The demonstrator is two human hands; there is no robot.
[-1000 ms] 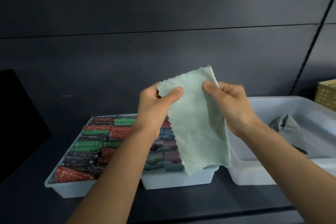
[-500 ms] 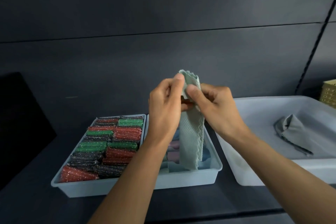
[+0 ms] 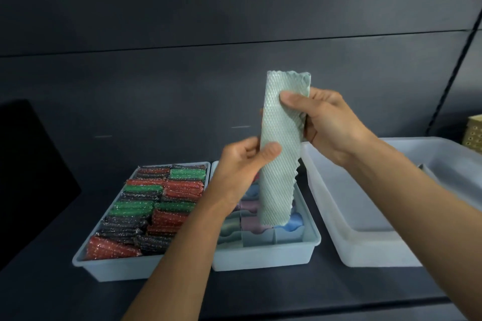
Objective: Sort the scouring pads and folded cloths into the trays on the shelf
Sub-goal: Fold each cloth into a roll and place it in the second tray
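A pale green textured cloth (image 3: 280, 164), folded into a long upright strip, hangs above the middle tray (image 3: 263, 258). My right hand (image 3: 323, 122) pinches it near its top edge. My left hand (image 3: 242, 164) pinches its left side about halfway down, thumb on the front. The middle tray holds folded cloths (image 3: 292, 224) in blue, pink and green, partly hidden by my left arm. The left tray (image 3: 117, 268) is packed with red, green and dark sparkly scouring pads (image 3: 156, 203).
A large white bin (image 3: 365, 250) stands to the right on the dark shelf (image 3: 260, 294); a grey edge shows inside it. A beige perforated basket (image 3: 474, 130) sits at the far right. A dark panelled wall runs behind the trays.
The cloth went from an open sheet to a narrow folded strip. My left hand slid down from its top to its middle, while my right hand kept the top.
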